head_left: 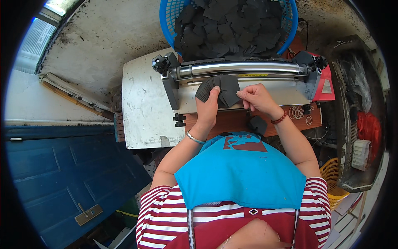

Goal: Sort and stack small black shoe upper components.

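Over the metal bed [280,90] of a roller machine, my left hand [207,108] grips a fanned stack of thin, flat black pieces [203,90], its thumb pressing on top. Toward the right the stack spreads into a wider black piece [230,86] with angled edges. My right hand [259,98] has its thumb and forefinger pinched together at that piece's right edge. Just beyond both hands runs the machine's shiny metal roller [244,69]. Below my right hand, a black piece [257,124] lies near the apron's top edge; what it rests on is partly hidden.
A blue basket [167,25] heaped with black pieces [228,31] stands behind the roller. Black knobs [161,64] stick out at the machine's ends. A white board [143,99] lies left, pale rings [296,112] right. A worn trough [342,166] and yellow basket [330,172] stand far right.
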Available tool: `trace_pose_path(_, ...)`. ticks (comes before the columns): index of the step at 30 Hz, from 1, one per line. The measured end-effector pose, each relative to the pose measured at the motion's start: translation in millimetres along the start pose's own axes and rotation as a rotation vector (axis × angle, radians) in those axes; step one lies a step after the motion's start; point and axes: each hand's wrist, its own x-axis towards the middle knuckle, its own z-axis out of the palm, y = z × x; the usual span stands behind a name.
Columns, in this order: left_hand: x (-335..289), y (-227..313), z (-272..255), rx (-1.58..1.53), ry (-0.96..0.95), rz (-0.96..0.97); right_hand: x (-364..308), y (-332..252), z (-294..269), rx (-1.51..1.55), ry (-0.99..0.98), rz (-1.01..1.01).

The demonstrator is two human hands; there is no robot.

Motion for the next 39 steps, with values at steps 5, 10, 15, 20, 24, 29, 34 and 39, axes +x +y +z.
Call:
trace_pose_path(5,2.0,-1.2,-5.6,0.008,0.037,0.034,-3.6,-0.8,-37.0,-0.152,-0.087,0.172)
trace_pose_path(10,0.2,-1.2,3.7,-0.03,-0.021,-0.028,13.1,1.5,-43.2,-0.31,0.083,0.164)
trace_pose_path(15,3.0,-2.3,11.3,-0.02,-0.044,-0.014,5.8,-6.3,-5.7,-0.152,0.016,0.011)
trace_pose_path(20,7.1,-5.4,4.3,-0.053,-0.021,0.014,2.9,1.8,-5.4,0.015,-0.061,0.015)
trace_pose_path(24,6.4,-6.6,1.3,-0.045,-0.011,0.002,-0.6,-3.7,-9.2,-0.016,-0.1,0.03)
trace_pose_path(29,6.5,-8.2,-1.2,0.07,0.02,0.082,-1.2,-5.3,-15.0,-0.041,-0.101,0.043)
trace_pose_path(34,11.0,0.2,-9.8,0.133,0.032,0.212,2.3,2.5,-41.4,-0.239,-0.077,0.134)
trace_pose_path(39,9.3,-5.9,-3.0,0.112,0.011,0.187,21.6,-5.5,-36.6,-0.327,0.045,0.175)
